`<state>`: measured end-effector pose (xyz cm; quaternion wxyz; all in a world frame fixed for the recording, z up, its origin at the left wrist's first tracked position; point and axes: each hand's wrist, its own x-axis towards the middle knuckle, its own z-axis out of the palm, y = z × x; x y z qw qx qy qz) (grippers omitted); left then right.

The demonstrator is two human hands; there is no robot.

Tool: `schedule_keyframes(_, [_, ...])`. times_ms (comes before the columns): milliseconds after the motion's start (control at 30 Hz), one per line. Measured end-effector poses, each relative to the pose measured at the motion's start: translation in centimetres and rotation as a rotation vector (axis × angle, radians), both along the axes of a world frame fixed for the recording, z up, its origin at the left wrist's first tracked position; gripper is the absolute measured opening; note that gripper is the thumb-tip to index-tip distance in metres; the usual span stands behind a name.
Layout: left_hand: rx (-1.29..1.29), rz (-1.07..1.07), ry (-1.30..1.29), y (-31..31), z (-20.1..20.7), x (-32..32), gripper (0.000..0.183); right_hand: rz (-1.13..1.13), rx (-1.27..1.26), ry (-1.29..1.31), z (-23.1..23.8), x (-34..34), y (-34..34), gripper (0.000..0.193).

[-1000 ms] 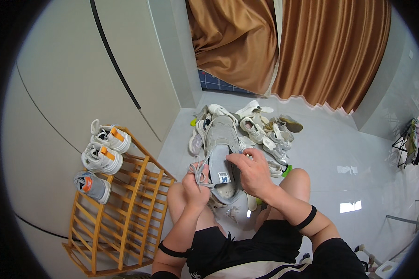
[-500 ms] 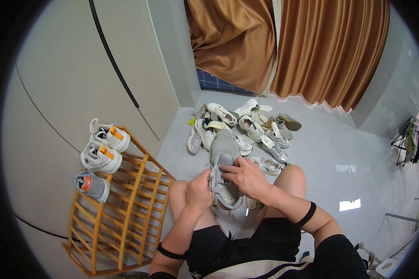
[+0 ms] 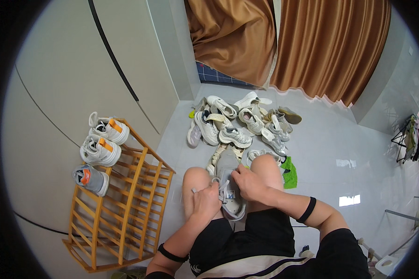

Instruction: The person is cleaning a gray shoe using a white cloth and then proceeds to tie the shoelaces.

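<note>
Between my knees a grey sneaker (image 3: 234, 206) points its toe away from me, its heel close to my shorts. My left hand (image 3: 206, 200) is closed at its left edge, by the loosened laces (image 3: 224, 190); whether it grips lace or upper I cannot tell exactly. On the opposite side my right hand (image 3: 249, 185) pinches the edge near the tongue. Beyond lies a heap of pale shoes, with a white sneaker (image 3: 235, 137) nearest the grey one. Beige sandals (image 3: 214, 160) lie partly behind the grey toe.
A wooden slatted rack (image 3: 125, 204) stands at my left, with two white sneakers (image 3: 100, 150) and a grey shoe (image 3: 91, 180) on its top edge. A bright green cloth (image 3: 289, 173) lies by my right knee. Brown curtains (image 3: 328, 46) hang at the back.
The grey sneaker has come nearer to my body, between my knees. My right hand has moved from inside its opening to its edge. My knees are closer together, and the green cloth now shows.
</note>
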<state>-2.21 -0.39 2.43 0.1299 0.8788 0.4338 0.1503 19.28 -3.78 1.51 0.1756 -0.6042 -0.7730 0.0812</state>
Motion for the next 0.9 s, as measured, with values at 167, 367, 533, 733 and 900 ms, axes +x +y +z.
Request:
schedule_keyframes(167, [0.070,-0.004,0.050,-1.3,-0.6,0.1,0.020,-0.018,-0.039,0.150,-0.3,0.2,-0.7,0.034])
schedule_keyframes(367, [0.104,-0.042,0.061,-0.8,-1.2,0.3,0.024,-0.010,0.085,0.278,-0.4,-0.3,-1.2,0.020])
schedule_keyframes(533, [0.021,-0.019,0.102,-1.1,-1.4,0.5,0.032,0.064,0.110,0.283,-1.4,-0.3,-1.2,0.021])
schedule_keyframes(733, [0.005,-0.125,0.044,-0.5,-1.2,-1.4,0.035,0.121,0.004,0.319,-0.5,1.1,-1.8,0.028])
schedule_keyframes(900, [0.112,-0.124,-0.184,-0.4,4.1,-1.3,0.030,0.207,0.135,0.506,4.9,1.1,-1.8,0.039])
